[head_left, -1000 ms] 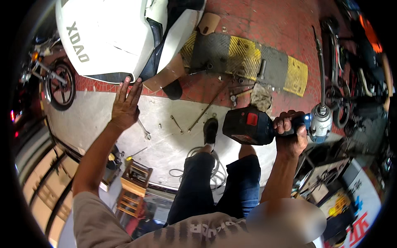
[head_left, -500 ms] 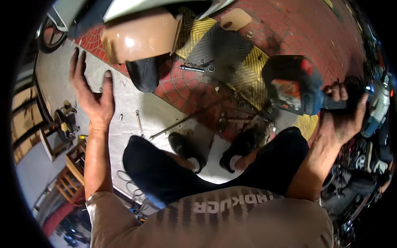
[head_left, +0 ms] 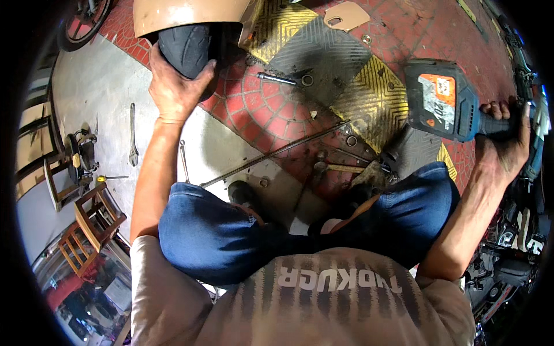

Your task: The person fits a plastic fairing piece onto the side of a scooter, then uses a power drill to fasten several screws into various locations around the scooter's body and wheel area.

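Observation:
My left hand (head_left: 176, 92) grips a black tire (head_left: 183, 47) below a tan curved fender (head_left: 196, 12) at the top. My right hand (head_left: 502, 130) is wrapped round the grip of a cordless impact wrench (head_left: 444, 101) with a large battery; its head at the picture's right edge is partly out of clear sight. In front of me on the floor lie a socket extension (head_left: 276, 78), metal rings (head_left: 351, 140), a long bar (head_left: 271, 154) and a tool with a pale handle (head_left: 343, 168). A flat tan panel (head_left: 346, 16) lies farther back.
A yellow-and-black ramp mat (head_left: 369, 104) crosses the red tiles. Wrenches (head_left: 133, 138) and a yellow screwdriver (head_left: 111, 177) lie on pale concrete at left, beside wooden stools (head_left: 95, 222). A wheel (head_left: 81, 26) is at top left; dark two-wheelers and parts (head_left: 502, 265) crowd the right.
My view and body have lowered into a squat. My left hand has left the white bodywork and now grips the tire. My right hand still carries the impact wrench, now lower and farther right.

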The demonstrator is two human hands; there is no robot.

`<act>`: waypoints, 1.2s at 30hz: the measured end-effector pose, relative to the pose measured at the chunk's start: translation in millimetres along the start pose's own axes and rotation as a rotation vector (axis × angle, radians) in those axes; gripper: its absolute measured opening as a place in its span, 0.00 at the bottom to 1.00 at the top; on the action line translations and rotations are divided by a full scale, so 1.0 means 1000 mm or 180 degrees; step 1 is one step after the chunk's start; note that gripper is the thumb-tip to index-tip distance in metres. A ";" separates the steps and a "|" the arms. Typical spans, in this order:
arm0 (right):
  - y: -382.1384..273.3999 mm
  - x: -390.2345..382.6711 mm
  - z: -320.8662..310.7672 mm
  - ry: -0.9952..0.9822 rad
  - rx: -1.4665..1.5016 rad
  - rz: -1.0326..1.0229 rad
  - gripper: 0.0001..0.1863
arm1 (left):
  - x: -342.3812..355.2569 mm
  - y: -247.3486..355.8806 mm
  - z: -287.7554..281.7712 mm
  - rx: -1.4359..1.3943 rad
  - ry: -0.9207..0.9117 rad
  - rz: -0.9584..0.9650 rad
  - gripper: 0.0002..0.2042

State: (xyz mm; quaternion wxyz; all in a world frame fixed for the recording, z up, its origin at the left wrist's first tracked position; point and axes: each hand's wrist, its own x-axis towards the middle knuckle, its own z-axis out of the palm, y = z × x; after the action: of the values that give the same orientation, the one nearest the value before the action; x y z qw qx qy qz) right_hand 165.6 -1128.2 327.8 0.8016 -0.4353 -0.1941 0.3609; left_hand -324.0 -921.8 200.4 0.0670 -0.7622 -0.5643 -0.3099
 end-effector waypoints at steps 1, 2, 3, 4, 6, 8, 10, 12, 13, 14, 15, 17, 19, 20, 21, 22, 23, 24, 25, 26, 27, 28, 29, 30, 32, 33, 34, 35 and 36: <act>-0.003 -0.002 -0.004 -0.0212 0.0029 0.0034 0.17 | 0.005 -0.010 -0.004 -0.0043 -0.0140 -0.0041 0.56; -0.009 -0.002 -0.011 -0.0413 0.0041 0.0070 0.17 | 0.010 -0.020 -0.008 -0.0099 -0.0294 -0.0087 0.56; -0.012 -0.004 -0.012 -0.0641 0.0056 0.0125 0.17 | 0.019 -0.030 -0.011 -0.0064 -0.0269 0.0025 0.56; -0.012 -0.011 -0.013 -0.0321 -0.0135 -0.0160 0.18 | 0.027 -0.044 -0.012 -0.0040 -0.0409 0.0022 0.56; -0.021 -0.013 -0.020 -0.0472 -0.0156 -0.0114 0.17 | 0.051 -0.066 -0.021 -0.0079 -0.0513 0.0119 0.55; -0.028 -0.014 -0.025 -0.0498 -0.0184 -0.0140 0.19 | 0.079 -0.095 -0.023 -0.0158 -0.0705 0.0130 0.53; -0.031 -0.013 -0.029 -0.0575 -0.0124 -0.0128 0.20 | 0.107 -0.133 -0.019 -0.0510 -0.0751 0.0386 0.54; -0.036 -0.011 -0.035 -0.0654 -0.0029 -0.0109 0.20 | 0.134 -0.155 -0.017 -0.0300 -0.1045 0.0085 0.56; -0.038 -0.010 -0.036 -0.0639 -0.0016 -0.0104 0.20 | 0.146 -0.175 -0.010 -0.0672 -0.1163 0.0002 0.56; -0.036 -0.010 -0.034 -0.0620 0.0031 -0.0098 0.19 | 0.160 -0.200 -0.005 -0.0565 -0.1248 -0.0085 0.52; -0.037 -0.012 -0.032 -0.0586 0.0048 -0.0111 0.17 | 0.168 -0.207 0.000 -0.0634 -0.1452 -0.0349 0.51; -0.037 -0.013 -0.029 -0.0492 0.0097 -0.0103 0.14 | 0.174 -0.214 0.001 -0.0823 -0.1517 -0.0757 0.49; -0.038 -0.012 -0.027 -0.0409 0.0095 -0.0077 0.12 | 0.166 -0.217 0.007 -0.1102 -0.1256 -0.1011 0.48; -0.037 -0.011 -0.026 -0.0372 0.0100 -0.0055 0.11 | 0.155 -0.214 0.009 -0.1086 -0.1023 -0.1145 0.50; -0.038 -0.012 -0.030 -0.0310 0.0095 -0.0067 0.11 | 0.147 -0.202 0.006 -0.0416 -0.0914 -0.1178 0.51; -0.039 -0.012 -0.033 -0.0275 0.0105 -0.0079 0.11 | 0.139 -0.188 0.005 0.0257 -0.0793 -0.1203 0.52; -0.038 -0.012 -0.038 -0.0253 0.0143 -0.0072 0.12 | 0.125 -0.179 0.005 0.0792 -0.0436 -0.1330 0.56; -0.040 -0.012 -0.044 -0.0235 0.0160 -0.0100 0.12 | 0.115 -0.148 0.005 0.1193 -0.0353 -0.1545 0.58; -0.041 -0.011 -0.047 -0.0237 0.0214 -0.0125 0.13 | 0.106 -0.136 -0.002 0.1209 -0.0263 -0.1654 0.59; -0.038 -0.009 -0.047 -0.0283 0.0221 -0.0103 0.13 | 0.095 -0.134 -0.002 0.1231 -0.0207 -0.1781 0.60; -0.035 -0.005 -0.046 -0.0329 0.0227 -0.0083 0.13 | 0.093 -0.133 -0.004 0.1218 -0.0191 -0.1808 0.59; -0.032 -0.002 -0.045 -0.0374 0.0233 -0.0063 0.14 | 0.096 -0.132 -0.006 0.1154 -0.0360 -0.1929 0.58; -0.032 -0.001 -0.046 -0.0360 0.0215 -0.0045 0.15 | 0.100 -0.126 -0.010 0.1086 -0.0533 -0.2056 0.57; -0.031 0.001 -0.045 -0.0436 0.0217 -0.0011 0.15 | 0.102 -0.122 -0.012 0.1014 -0.0706 -0.2181 0.56; -0.030 0.003 -0.042 -0.0560 0.0239 0.0049 0.15 | 0.093 -0.121 0.000 0.0726 -0.0494 -0.2070 0.43; -0.029 0.003 -0.041 -0.0608 0.0253 0.0076 0.15 | 0.084 -0.117 0.005 0.0277 -0.0557 -0.1977 0.39; -0.029 0.003 -0.038 -0.0628 0.0276 0.0094 0.14 | 0.076 -0.113 0.012 -0.0174 -0.0620 -0.1874 0.36; -0.029 0.002 -0.037 -0.0578 0.0286 0.0071 0.14 | 0.068 -0.100 0.023 -0.0173 -0.1093 -0.1551 0.31; -0.029 0.001 -0.036 -0.0525 0.0299 0.0049 0.13 | 0.057 -0.083 0.037 -0.0167 -0.1564 -0.1223 0.26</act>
State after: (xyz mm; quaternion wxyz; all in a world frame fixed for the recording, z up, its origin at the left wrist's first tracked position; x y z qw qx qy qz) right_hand 200.2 -1158.0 332.3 0.7997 -0.3675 -0.2390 0.4103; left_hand -374.0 -828.7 181.4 -0.1509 -0.6952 -0.6892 -0.1379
